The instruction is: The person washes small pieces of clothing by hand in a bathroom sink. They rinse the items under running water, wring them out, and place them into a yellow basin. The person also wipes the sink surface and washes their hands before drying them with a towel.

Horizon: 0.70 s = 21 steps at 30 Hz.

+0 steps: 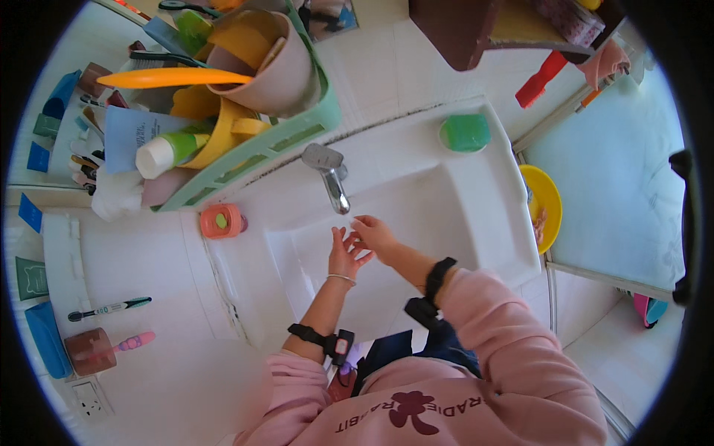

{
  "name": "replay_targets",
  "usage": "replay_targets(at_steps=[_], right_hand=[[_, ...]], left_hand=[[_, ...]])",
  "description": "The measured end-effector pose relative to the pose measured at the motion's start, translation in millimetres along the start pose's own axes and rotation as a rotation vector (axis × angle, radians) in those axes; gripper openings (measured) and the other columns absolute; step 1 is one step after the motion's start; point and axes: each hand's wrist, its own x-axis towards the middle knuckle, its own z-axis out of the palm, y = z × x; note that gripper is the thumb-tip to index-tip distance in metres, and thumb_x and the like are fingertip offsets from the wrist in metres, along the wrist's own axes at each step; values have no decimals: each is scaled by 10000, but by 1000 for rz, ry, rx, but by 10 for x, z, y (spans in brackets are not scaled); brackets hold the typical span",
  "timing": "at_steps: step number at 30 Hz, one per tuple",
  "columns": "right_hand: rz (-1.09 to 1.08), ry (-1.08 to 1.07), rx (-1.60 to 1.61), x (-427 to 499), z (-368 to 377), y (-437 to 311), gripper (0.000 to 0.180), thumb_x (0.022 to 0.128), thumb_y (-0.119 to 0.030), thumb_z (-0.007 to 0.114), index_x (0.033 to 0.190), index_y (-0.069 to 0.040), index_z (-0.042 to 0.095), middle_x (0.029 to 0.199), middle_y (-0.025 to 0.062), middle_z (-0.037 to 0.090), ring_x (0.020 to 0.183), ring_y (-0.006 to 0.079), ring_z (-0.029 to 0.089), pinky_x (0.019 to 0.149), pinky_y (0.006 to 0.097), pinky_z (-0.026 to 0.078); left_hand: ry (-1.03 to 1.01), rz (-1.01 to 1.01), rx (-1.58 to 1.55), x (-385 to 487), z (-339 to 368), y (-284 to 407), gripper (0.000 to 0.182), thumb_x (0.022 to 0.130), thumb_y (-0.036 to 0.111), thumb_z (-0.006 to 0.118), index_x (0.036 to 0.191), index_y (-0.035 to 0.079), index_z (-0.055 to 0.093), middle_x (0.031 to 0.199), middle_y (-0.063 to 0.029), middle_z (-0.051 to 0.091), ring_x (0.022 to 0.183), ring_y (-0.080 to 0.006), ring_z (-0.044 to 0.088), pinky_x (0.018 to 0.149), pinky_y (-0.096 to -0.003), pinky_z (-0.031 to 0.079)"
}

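Note:
Both hands meet over the white ceramic washbasin (413, 200), just below the spout of a chrome faucet (334, 184). My left hand (345, 255), with a bracelet at its wrist, has its fingers spread and holds nothing that I can see. My right hand (376, 237) reaches across from the right, its fingertips bent close to the left fingers; whether they touch or hold anything is unclear. Black straps with small devices sit on both forearms. A green soap bar (467, 132) lies at the basin's back right corner, and a coral soap box (218, 221) stands at its left edge.
A green plastic basket (301, 125) with cups, tubes and an orange-handled item (173, 78) stands behind the basin on the left. Right of the basin is a yellow bowl (538, 206). A red brush (541, 81) hangs at upper right. A toothbrush (110, 308) is at the left wall.

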Motion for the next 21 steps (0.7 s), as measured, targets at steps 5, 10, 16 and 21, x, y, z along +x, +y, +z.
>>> replay_targets(at_steps=[5,10,16,21], right_hand=[[-496,204,-575,407,196,98,308,902,-231,585,1144,-41,600,954,138,661,815,254,632,742,367,506],[-494,222,-613,366,129,252,259,889,-215,585,1067,-32,630,937,187,657,859,297,624,771,374,493],[-257,165,220,-221,0,219,167,900,-121,580,1033,-34,632,1070,115,655,1005,287,617,836,365,494],[-781,142,-932,-325,-228,231,371,860,-70,576,1231,-94,562,1275,113,568,1138,328,567,934,355,464]], left_hand=[[2,30,-148,267,304,111,551,919,604,471,1151,106,515,1112,-49,601,993,-213,601,820,-392,520],[-207,-72,-204,610,253,79,273,868,356,613,877,84,599,874,-92,651,819,-258,630,778,-391,527],[-311,-185,-514,512,557,105,329,893,320,605,648,147,469,601,-19,508,610,-204,538,670,-401,472],[-209,-205,-425,463,475,-36,399,900,379,597,618,163,415,554,-5,459,565,-208,502,633,-397,447]])
